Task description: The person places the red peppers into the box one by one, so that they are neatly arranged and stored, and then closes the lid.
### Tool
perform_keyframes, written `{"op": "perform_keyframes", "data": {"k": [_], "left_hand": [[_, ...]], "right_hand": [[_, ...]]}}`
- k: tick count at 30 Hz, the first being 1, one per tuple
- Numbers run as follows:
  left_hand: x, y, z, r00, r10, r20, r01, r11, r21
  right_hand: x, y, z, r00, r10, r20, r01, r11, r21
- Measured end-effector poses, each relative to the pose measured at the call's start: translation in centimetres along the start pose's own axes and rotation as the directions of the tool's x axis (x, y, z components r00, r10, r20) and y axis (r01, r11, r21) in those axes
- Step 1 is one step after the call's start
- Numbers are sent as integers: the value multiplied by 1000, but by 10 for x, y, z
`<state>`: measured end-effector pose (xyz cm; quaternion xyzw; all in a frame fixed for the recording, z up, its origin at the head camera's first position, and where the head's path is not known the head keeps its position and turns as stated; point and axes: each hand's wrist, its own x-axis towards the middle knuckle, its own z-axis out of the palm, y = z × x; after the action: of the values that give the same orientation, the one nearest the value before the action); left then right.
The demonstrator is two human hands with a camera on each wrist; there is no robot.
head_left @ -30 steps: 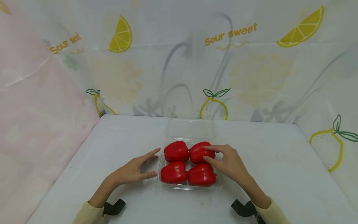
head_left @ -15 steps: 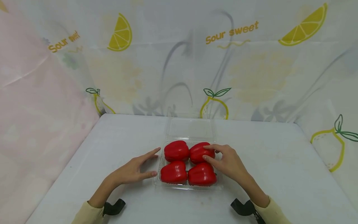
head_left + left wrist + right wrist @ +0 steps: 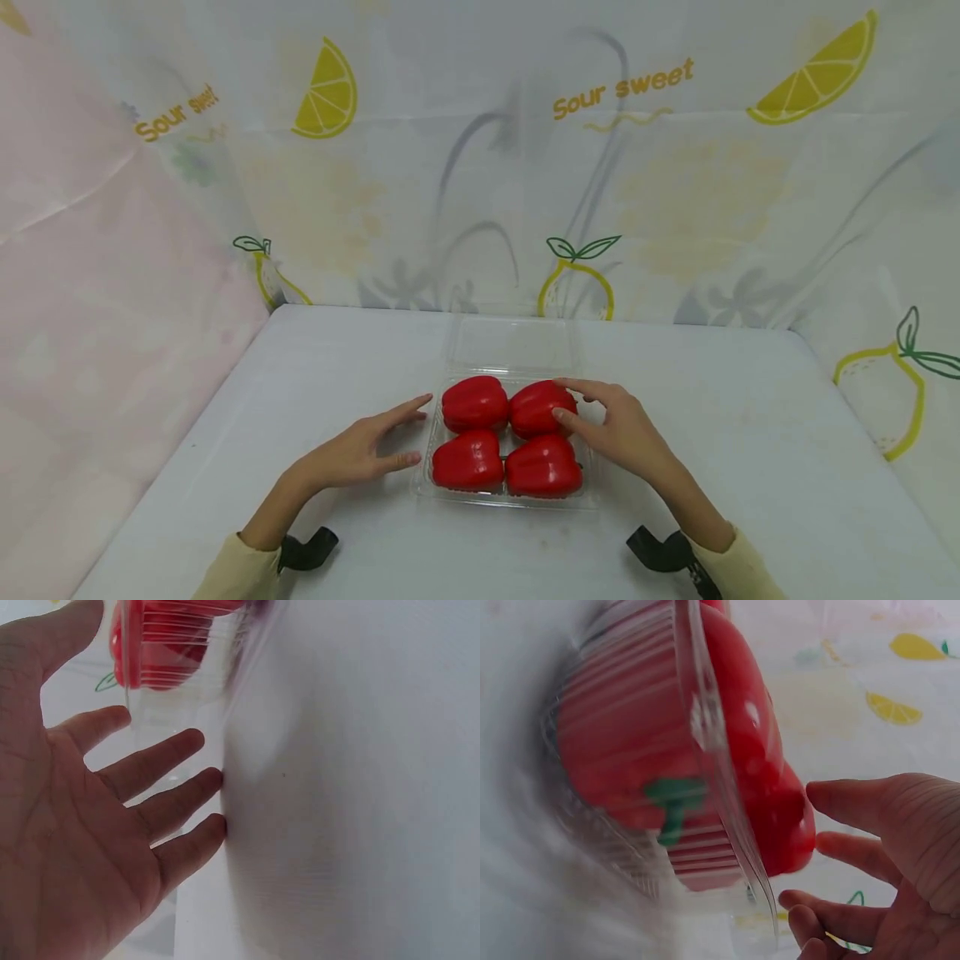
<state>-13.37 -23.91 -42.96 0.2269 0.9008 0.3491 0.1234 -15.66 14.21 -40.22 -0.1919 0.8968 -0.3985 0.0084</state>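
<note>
Several red bell peppers lie in two rows inside a clear plastic clamshell box. My right hand is at the back right pepper; thumb and index fingertips lie right at its surface, loosely bent. From the right wrist, the thumb tip meets the edge of that pepper, while the front right pepper shows a green stem through the box wall. My left hand, fingers spread, stands beside the box's left wall. The left wrist view shows its open palm and nothing held.
The clear lid is folded back flat behind the box on the white table. A lemon-print cloth hangs behind the table. Black wrist mounts sit below both forearms.
The right hand has shifted slightly right, its index fingertip moving to the back edge of the back right pepper. The left hand and the peppers look nearly unchanged.
</note>
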Motion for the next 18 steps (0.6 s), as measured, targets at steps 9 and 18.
{"op": "perform_keyframes", "data": {"k": [9, 18], "left_hand": [[24, 4, -1, 991, -12, -130, -16, 976, -217], [58, 11, 2, 963, -189, -190, 105, 918, -382]], "right_hand": [[11, 14, -15, 996, 39, -84, -41, 999, -18], [24, 30, -18, 990, 123, -61, -122, 992, 24]]}}
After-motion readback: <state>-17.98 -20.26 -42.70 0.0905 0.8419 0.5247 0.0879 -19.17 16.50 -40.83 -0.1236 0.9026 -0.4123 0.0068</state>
